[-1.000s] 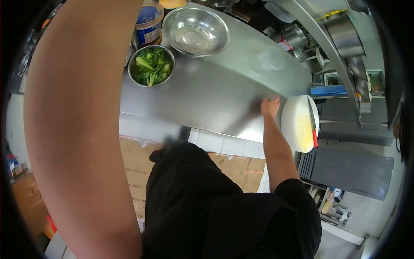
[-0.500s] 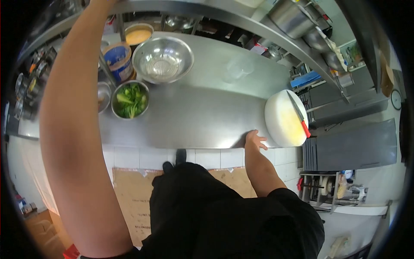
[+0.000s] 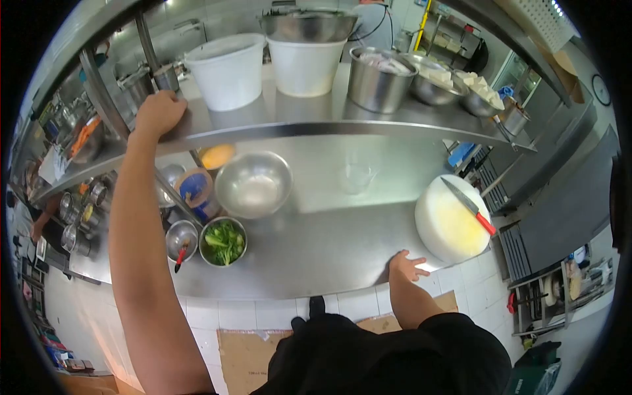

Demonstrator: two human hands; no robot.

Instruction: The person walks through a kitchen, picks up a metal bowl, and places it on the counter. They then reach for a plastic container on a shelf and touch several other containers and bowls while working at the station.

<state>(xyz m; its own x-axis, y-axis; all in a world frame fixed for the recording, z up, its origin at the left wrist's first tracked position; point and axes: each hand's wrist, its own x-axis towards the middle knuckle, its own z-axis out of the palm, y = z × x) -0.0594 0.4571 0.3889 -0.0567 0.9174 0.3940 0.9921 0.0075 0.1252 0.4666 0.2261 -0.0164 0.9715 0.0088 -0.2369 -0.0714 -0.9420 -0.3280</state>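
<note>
My left hand (image 3: pixel 161 113) rests on the upper steel shelf (image 3: pixel 316 129), near a post at the left, its fingers curled and closed with no object visible in them. On the counter's front edge lies my right hand (image 3: pixel 407 264), open and empty, fingers spread. Just right of it stands a round white chopping board (image 3: pixel 447 227) with a red-handled knife (image 3: pixel 471 205) on top. Toward the left of the counter are a bowl of green leaves (image 3: pixel 224 242), a small steel bowl (image 3: pixel 181 238) with a red-handled tool, and a large steel bowl (image 3: pixel 254 184).
White buckets (image 3: pixel 227 72), a steel pot (image 3: pixel 378 82) and bowls of white pieces (image 3: pixel 480 92) stand on the shelf. Below are a blue-labelled tub (image 3: pixel 195 191) and a container of orange contents (image 3: pixel 217 157). Part of another person (image 3: pixel 372 26) shows behind.
The view has tilted up and shifted, so the shelf top and my left hand now show. My right hand remains spread at the counter edge.
</note>
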